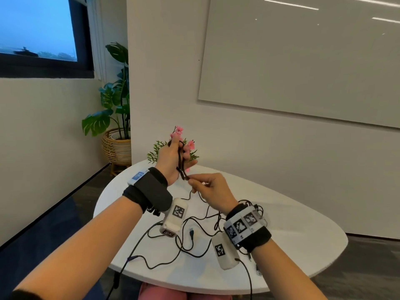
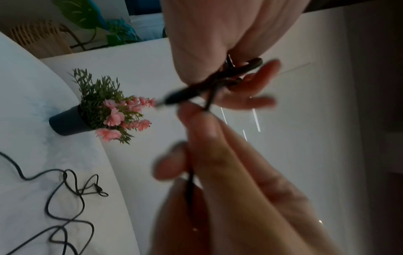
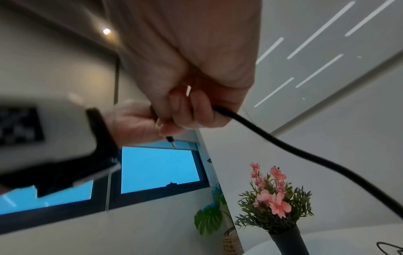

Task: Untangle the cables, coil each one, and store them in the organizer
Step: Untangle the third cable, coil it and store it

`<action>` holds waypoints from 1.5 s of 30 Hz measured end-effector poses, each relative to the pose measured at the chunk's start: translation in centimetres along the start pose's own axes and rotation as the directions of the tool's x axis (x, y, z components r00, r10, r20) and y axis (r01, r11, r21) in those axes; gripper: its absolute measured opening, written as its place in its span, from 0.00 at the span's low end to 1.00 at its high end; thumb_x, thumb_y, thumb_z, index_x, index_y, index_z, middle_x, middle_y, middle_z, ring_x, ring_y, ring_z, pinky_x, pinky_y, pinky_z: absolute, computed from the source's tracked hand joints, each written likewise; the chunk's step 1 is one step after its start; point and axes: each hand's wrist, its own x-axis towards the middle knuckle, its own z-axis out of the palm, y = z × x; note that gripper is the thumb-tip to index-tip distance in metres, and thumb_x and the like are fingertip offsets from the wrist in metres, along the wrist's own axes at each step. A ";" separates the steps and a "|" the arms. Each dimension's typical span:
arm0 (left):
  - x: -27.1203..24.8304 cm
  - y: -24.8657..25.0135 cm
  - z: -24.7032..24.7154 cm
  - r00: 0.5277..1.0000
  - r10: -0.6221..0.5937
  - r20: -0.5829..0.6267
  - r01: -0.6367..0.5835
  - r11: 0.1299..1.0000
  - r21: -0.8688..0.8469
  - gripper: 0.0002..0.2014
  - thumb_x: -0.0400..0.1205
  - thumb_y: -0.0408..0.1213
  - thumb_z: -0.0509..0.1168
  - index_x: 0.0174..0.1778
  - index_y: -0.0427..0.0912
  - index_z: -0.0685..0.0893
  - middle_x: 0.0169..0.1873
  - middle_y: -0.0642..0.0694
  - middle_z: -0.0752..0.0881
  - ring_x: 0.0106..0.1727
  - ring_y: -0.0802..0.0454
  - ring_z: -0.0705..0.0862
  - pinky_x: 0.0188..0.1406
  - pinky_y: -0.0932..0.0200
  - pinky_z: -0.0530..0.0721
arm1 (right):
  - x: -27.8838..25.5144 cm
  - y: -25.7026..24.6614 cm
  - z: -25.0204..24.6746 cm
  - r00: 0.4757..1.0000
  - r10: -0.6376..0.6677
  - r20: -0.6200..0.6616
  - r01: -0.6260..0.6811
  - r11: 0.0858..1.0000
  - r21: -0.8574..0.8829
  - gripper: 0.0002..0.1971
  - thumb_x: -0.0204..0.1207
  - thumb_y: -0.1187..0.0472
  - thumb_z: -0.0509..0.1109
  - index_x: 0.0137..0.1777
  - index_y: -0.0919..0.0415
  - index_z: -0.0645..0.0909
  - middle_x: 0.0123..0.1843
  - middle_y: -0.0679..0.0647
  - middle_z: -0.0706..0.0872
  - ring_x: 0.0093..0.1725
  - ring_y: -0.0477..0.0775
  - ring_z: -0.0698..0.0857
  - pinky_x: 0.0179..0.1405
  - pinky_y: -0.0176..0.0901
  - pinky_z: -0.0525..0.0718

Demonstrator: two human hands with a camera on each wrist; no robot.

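Left hand (image 1: 171, 158) holds black cable coil (image 1: 180, 161) w/ curled fingers; right hand (image 1: 213, 187) pinches its loose end, prob. mid-wrap. Other cables (image 1: 190, 239) tangled on bench (image 1: 292, 230).

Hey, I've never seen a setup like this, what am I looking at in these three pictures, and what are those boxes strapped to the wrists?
No machine here: a person is working with bare hands, filmed by three worn cameras. The wide picture comes from a head camera. The other two come from the white boxes strapped to each wrist, looking along the fingers.

The left hand is raised and holds a small coil of black cable wound round its fingers. The right hand pinches the same cable just below, apparently winding it on.

On the white table lie loose cables, tangled together, and a pot of pink flowers at the far edge. No organizer shows in any picture.
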 end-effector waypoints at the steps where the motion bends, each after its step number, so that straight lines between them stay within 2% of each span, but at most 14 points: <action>1: 0.0 -0.2 0.3 1.000 -0.014 0.008 0.014 1.000 0.018 0.16 0.86 0.49 0.54 0.37 0.44 0.73 0.24 0.53 0.78 0.17 0.61 0.71 0.16 0.67 0.76 | 0.0 0.2 0.7 1.000 -0.012 0.002 0.012 0.999 -0.051 0.08 0.78 0.61 0.69 0.51 0.63 0.89 0.28 0.45 0.84 0.24 0.37 0.78 0.30 0.28 0.73; 6: 0.5 -0.8 0.1 0.993 -0.061 0.102 0.040 0.980 0.194 0.14 0.86 0.50 0.53 0.46 0.42 0.75 0.20 0.58 0.77 0.19 0.62 0.63 0.12 0.72 0.62 | -0.3 1.0 1.4 0.984 0.149 0.094 -0.158 0.983 0.089 0.13 0.81 0.54 0.64 0.47 0.60 0.88 0.27 0.52 0.84 0.19 0.46 0.72 0.21 0.32 0.73; 10: 0.9 -1.0 0.2 0.992 -0.003 0.127 -0.061 0.864 0.500 0.19 0.86 0.50 0.52 0.54 0.35 0.74 0.27 0.54 0.75 0.19 0.61 0.63 0.12 0.69 0.61 | -1.4 0.7 1.3 0.930 0.244 0.276 -0.212 0.967 -0.140 0.25 0.83 0.42 0.54 0.30 0.48 0.85 0.25 0.56 0.78 0.23 0.46 0.73 0.30 0.36 0.73; 14: 1.0 -1.0 -0.6 0.969 0.068 0.236 -0.242 0.422 0.874 0.22 0.87 0.51 0.46 0.48 0.36 0.77 0.40 0.49 0.83 0.32 0.55 0.76 0.40 0.52 0.80 | -1.1 -1.6 -0.8 0.894 0.215 0.394 -0.116 0.958 -0.261 0.16 0.82 0.57 0.57 0.46 0.58 0.87 0.30 0.50 0.77 0.29 0.46 0.73 0.33 0.37 0.71; 17: -0.1 -1.6 -1.1 0.952 0.000 0.305 -0.301 0.166 0.939 0.20 0.88 0.48 0.46 0.48 0.36 0.75 0.45 0.46 0.85 0.44 0.51 0.80 0.56 0.50 0.78 | -0.3 -3.1 -2.9 0.919 0.074 0.388 0.037 0.961 -0.272 0.08 0.80 0.61 0.64 0.46 0.59 0.86 0.32 0.47 0.81 0.30 0.47 0.76 0.34 0.39 0.74; 19: -1.5 -1.7 -0.7 0.935 -0.103 0.339 -0.302 0.267 0.915 0.24 0.87 0.53 0.42 0.49 0.38 0.75 0.40 0.46 0.85 0.36 0.55 0.76 0.41 0.55 0.78 | 0.4 -3.3 -4.0 0.956 -0.007 0.295 0.071 0.976 -0.206 0.06 0.77 0.59 0.70 0.41 0.58 0.86 0.33 0.51 0.87 0.31 0.54 0.80 0.35 0.45 0.79; 22: -3.1 -1.8 0.1 0.875 -0.299 0.381 -0.186 0.519 0.834 0.29 0.86 0.53 0.35 0.41 0.40 0.76 0.17 0.54 0.79 0.17 0.63 0.66 0.18 0.70 0.65 | 1.3 -2.7 -5.0 0.997 -0.034 0.074 0.042 0.993 -0.108 0.04 0.68 0.61 0.79 0.36 0.60 0.88 0.30 0.48 0.86 0.27 0.39 0.79 0.31 0.33 0.76; 25: -3.0 -2.4 -0.3 0.810 -0.354 0.467 -0.238 0.529 0.814 0.17 0.84 0.47 0.58 0.64 0.41 0.69 0.25 0.52 0.85 0.18 0.63 0.70 0.18 0.69 0.67 | 1.6 -1.6 -5.3 0.999 0.012 -0.036 -0.014 0.999 -0.038 0.07 0.62 0.61 0.83 0.32 0.58 0.86 0.30 0.53 0.87 0.29 0.42 0.81 0.33 0.34 0.79; 28: -2.6 -2.4 -0.9 0.783 -0.349 0.514 -0.306 0.503 0.808 0.12 0.85 0.41 0.60 0.62 0.41 0.75 0.22 0.53 0.82 0.20 0.63 0.72 0.21 0.69 0.69 | 1.3 -0.7 -5.0 0.998 0.057 -0.030 -0.056 0.997 0.048 0.07 0.64 0.62 0.82 0.34 0.61 0.86 0.28 0.54 0.86 0.27 0.45 0.81 0.28 0.34 0.78; 34: -0.7 -2.3 -3.5 0.921 -0.169 0.350 -0.021 0.878 0.479 0.16 0.86 0.48 0.52 0.37 0.44 0.75 0.22 0.53 0.75 0.25 0.57 0.71 0.26 0.66 0.69 | 0.7 0.2 -5.2 0.983 0.126 -0.130 -0.104 0.980 0.167 0.04 0.73 0.65 0.74 0.44 0.66 0.84 0.28 0.55 0.84 0.17 0.38 0.74 0.19 0.24 0.69; 36: 0.4 -2.4 -4.4 0.969 -0.108 0.224 0.060 0.976 0.211 0.17 0.87 0.49 0.50 0.42 0.42 0.76 0.37 0.49 0.87 0.42 0.54 0.85 0.41 0.60 0.78 | 0.3 1.0 -4.8 0.978 0.126 -0.166 -0.098 0.980 0.171 0.04 0.77 0.66 0.70 0.47 0.65 0.86 0.28 0.54 0.81 0.19 0.37 0.74 0.21 0.23 0.70; 39: 0.6 -2.9 -4.1 0.987 -0.070 0.146 0.067 0.997 0.029 0.19 0.88 0.49 0.45 0.46 0.41 0.75 0.61 0.42 0.85 0.61 0.47 0.85 0.58 0.46 0.81 | -0.7 2.6 -2.3 0.983 0.132 -0.127 -0.116 0.986 0.122 0.09 0.81 0.64 0.64 0.53 0.58 0.86 0.23 0.45 0.79 0.20 0.37 0.71 0.23 0.24 0.68; 43: 0.5 -3.5 -2.9 0.998 -0.055 0.036 0.059 0.990 -0.125 0.20 0.88 0.51 0.45 0.44 0.41 0.75 0.48 0.46 0.90 0.48 0.47 0.90 0.48 0.44 0.85 | -2.2 3.8 1.4 0.979 0.189 0.079 -0.198 0.971 0.131 0.14 0.86 0.58 0.55 0.54 0.53 0.83 0.25 0.48 0.82 0.26 0.49 0.72 0.28 0.38 0.71; 45: 0.3 -3.4 -2.2 0.994 -0.055 -0.093 0.039 0.986 -0.163 0.18 0.87 0.51 0.49 0.40 0.45 0.75 0.32 0.53 0.87 0.29 0.56 0.85 0.29 0.60 0.83 | -3.1 4.0 2.7 0.966 0.219 0.137 -0.234 0.967 0.099 0.20 0.86 0.51 0.51 0.46 0.54 0.84 0.27 0.48 0.82 0.30 0.50 0.76 0.33 0.38 0.75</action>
